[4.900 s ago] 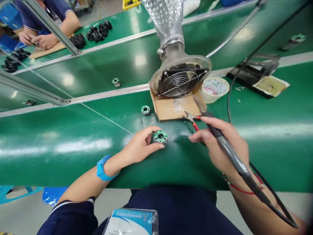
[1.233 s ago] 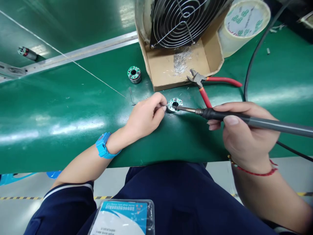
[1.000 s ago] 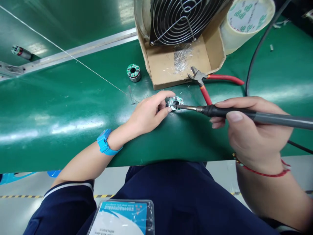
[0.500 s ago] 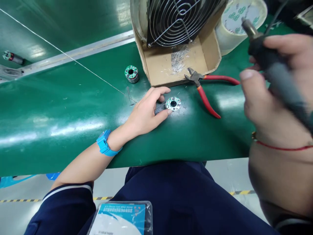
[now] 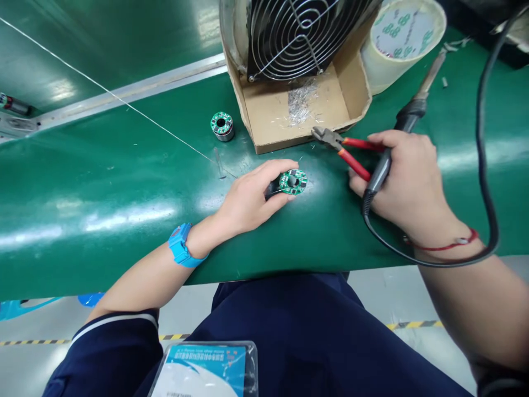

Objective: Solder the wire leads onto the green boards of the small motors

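Between the thumb and fingers of my left hand [image 5: 256, 193] is a ring-shaped green circuit board [image 5: 298, 175] on a small round part, its board face up. Solder wire [image 5: 165, 128] runs from the upper left to this hand. My right hand [image 5: 407, 179] is closed around the red handles of the wire cutters [image 5: 329, 138] and also holds a soldering iron [image 5: 409, 114], whose tip points up and away from me. The cutters' jaws lie by the cardboard box. A second round part with a green board [image 5: 222, 125] stands upright on the bench.
A fan with a wire guard [image 5: 303, 38] stands in an open cardboard box [image 5: 268, 129], with clipped wire bits in front. Right of it is a large tape roll [image 5: 384, 69]. The iron's black cable [image 5: 481, 127] loops around my right wrist. A cylindrical part [image 5: 16, 105] lies far left.
My right hand has come down and left with the soldering iron and taken hold of the cutters' handles. My left hand now grips the round part from both sides, tilting it slightly.
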A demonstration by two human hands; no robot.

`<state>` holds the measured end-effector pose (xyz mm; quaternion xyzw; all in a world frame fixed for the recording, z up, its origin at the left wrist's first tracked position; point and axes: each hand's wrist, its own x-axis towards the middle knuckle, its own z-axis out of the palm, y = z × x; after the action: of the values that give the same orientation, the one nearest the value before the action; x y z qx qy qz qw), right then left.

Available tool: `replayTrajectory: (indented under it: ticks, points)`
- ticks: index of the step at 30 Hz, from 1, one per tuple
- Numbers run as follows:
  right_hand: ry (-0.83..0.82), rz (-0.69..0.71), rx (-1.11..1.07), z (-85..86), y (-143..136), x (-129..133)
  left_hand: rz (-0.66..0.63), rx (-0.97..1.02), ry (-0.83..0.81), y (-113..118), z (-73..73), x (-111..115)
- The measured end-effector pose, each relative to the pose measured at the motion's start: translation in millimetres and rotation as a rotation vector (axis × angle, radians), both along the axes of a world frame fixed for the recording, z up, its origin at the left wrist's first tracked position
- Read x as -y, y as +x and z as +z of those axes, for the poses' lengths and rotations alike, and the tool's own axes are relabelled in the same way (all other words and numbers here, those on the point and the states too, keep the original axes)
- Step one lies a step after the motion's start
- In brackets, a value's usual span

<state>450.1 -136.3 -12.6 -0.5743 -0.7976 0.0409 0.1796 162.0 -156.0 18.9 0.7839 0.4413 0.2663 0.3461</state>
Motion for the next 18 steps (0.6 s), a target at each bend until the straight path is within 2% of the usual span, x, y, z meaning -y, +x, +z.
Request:
replayTrajectory:
  ticks: [2, 6, 10, 14, 18]
  points:
    - [0.04, 0.028, -0.025, 5.6, -2, 7, 0.003, 0.027, 0.022, 0, 1.7, 2]
    - [0.094, 0.2, -0.087, 20.6, -7, 22, 0.027, 0.008, 0.07, 0, 3.0, 4]
    - [0.054, 0.347, -0.002, 32.0, -9, 27, 0.051, -0.021, 0.12, -1, 3.1, 5]
    - [0.08, 0.405, 0.111, 38.7, -5, 24, 0.062, -0.062, 0.163, -1, 4.3, 5]
    - [0.181, 0.437, 0.201, 45.8, -5, 24, 0.07, -0.147, 0.208, -1, 5.3, 6]
